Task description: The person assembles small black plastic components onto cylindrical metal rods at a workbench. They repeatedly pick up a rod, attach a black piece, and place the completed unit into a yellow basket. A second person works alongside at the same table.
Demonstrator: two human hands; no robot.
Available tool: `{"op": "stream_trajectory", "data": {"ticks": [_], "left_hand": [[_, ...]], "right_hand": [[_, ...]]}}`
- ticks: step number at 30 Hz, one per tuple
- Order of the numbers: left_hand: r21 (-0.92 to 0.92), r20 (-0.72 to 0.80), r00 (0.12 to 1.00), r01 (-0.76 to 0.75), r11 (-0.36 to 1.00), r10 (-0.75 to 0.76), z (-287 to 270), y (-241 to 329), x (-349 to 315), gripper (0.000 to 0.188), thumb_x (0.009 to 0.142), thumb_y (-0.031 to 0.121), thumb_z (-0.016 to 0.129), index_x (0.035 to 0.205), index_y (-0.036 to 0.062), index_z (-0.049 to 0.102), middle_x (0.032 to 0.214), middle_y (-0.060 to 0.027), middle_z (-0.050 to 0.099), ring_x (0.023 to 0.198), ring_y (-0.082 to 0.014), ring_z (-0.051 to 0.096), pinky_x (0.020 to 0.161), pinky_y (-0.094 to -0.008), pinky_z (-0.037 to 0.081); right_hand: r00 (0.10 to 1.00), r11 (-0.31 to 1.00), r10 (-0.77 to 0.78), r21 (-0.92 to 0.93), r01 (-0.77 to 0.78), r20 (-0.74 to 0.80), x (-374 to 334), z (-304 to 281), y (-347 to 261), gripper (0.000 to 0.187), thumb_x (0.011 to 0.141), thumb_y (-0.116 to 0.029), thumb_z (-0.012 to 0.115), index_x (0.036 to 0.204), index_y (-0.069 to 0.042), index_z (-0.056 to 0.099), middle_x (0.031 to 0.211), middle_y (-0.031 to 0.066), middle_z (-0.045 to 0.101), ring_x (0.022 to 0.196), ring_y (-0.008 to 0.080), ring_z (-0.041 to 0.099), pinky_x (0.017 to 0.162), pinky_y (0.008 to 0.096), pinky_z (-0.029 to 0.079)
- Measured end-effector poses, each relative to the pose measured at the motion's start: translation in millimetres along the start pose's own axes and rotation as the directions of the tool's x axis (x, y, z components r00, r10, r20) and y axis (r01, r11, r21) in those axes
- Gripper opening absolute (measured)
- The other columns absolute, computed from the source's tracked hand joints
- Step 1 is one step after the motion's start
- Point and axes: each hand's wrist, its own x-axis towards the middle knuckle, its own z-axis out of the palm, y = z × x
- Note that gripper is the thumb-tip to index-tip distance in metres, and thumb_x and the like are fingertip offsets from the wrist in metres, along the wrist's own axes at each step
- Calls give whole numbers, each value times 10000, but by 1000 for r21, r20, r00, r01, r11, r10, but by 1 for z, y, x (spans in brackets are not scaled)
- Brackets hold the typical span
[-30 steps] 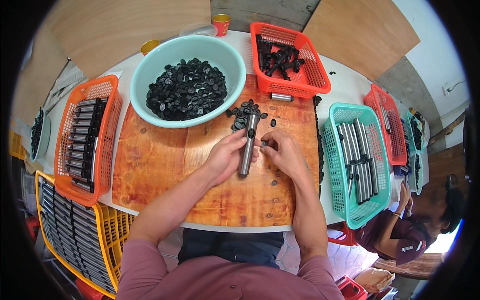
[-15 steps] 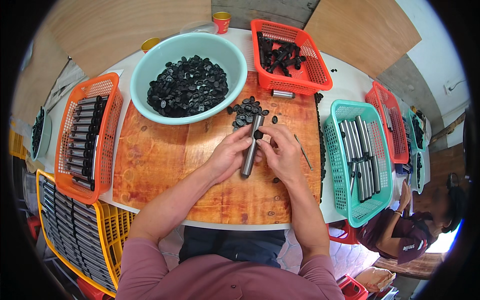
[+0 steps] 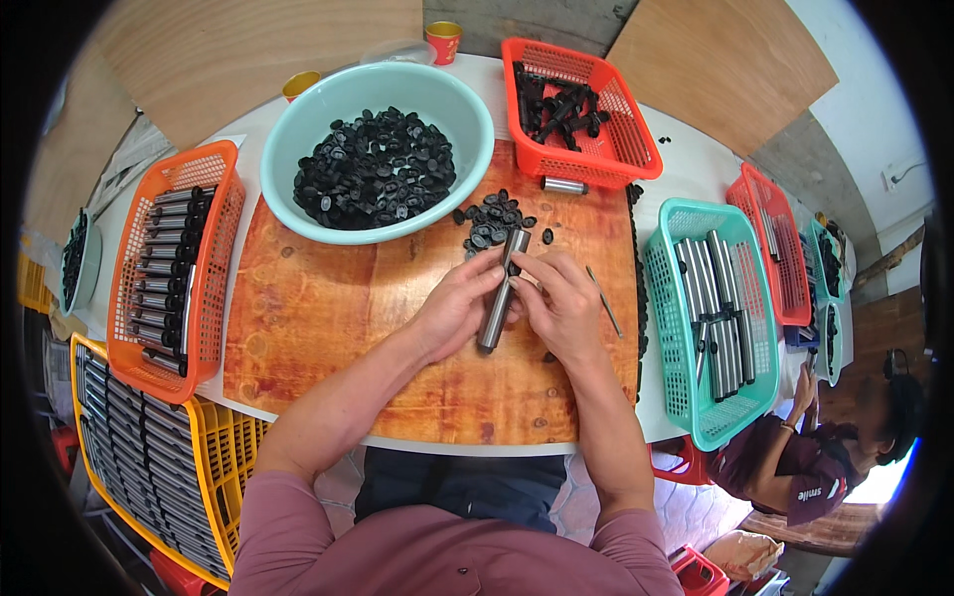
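Note:
Over the wooden board, a shiny metal tube (image 3: 495, 319) is held at a steep slant. My left hand (image 3: 460, 306) is closed round its middle from the left side. At the tube's right side, my right hand (image 3: 556, 298) presses fingers and thumb onto a small black oval cap, which the fingers now mostly cover. Just beyond the tube's far end lies a loose pile of black oval caps (image 3: 490, 221). A thin metal rod (image 3: 604, 300) rests on the board to the right of my right hand.
A pale green basin (image 3: 279, 204) of black caps stands far left on the wooden board (image 3: 328, 338). Baskets flank it: orange (image 3: 230, 248) with tubes, red (image 3: 556, 164) with black parts, green (image 3: 686, 407) with tubes. A metal cylinder (image 3: 563, 186) lies by the red basket. A co-worker (image 3: 795, 462) sits right.
My right fingers have moved in over the black cap, hiding most of it. The tube and my left hand stay nearly in place.

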Motion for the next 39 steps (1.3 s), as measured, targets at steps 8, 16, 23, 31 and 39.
{"op": "stream_trajectory", "data": {"ticks": [8, 16, 23, 31, 39], "left_hand": [[27, 5, 997, 81, 996, -81, 7, 11, -5, 331, 1095, 332, 493, 1309, 86, 548, 948, -52, 649, 705, -140, 636, 596, -267, 524], [129, -22, 973, 230, 965, -229, 5, 11, -9, 407, 1073, 388, 448, 1240, 39, 574, 804, -66, 620, 598, -154, 577, 524, -266, 466], [288, -59, 983, 184, 940, -174, 7, 7, -7, 397, 1086, 405, 502, 1190, 33, 592, 801, -67, 647, 578, -127, 589, 499, -244, 466], [523, -86, 994, 98, 846, -62, 5, 10, -5, 307, 1070, 283, 575, 1168, 0, 641, 884, -75, 708, 668, -108, 657, 595, -238, 528], [656, 23, 999, -45, 754, 39, 8, 11, -9, 315, 1069, 230, 569, 1247, -25, 619, 950, -41, 694, 776, -79, 644, 706, -245, 524]], "right_hand": [[978, 948, 207, 254, -194, -25, 2, 0, -17, 414, 799, 9, 778, 1203, -55, 713, 907, 69, 646, 660, 137, 611, 546, 265, 461], [786, 530, 531, 599, -600, 317, 4, -5, -1, 248, 985, -152, 681, 1162, 20, 708, 938, 38, 711, 758, 74, 625, 664, 225, 487], [753, 425, 550, 655, -625, 361, 0, -6, 6, 257, 967, -169, 705, 1169, -13, 728, 909, 9, 700, 703, 55, 570, 610, 208, 441], [790, 390, 527, 737, -552, 313, 0, -13, 9, 308, 975, -86, 674, 1259, 29, 636, 1031, 67, 720, 916, 98, 663, 794, 246, 531], [849, 411, 447, 779, -474, 281, 0, -12, 15, 324, 993, -126, 656, 1287, 9, 631, 1059, 41, 703, 860, 75, 613, 760, 230, 496]]}}
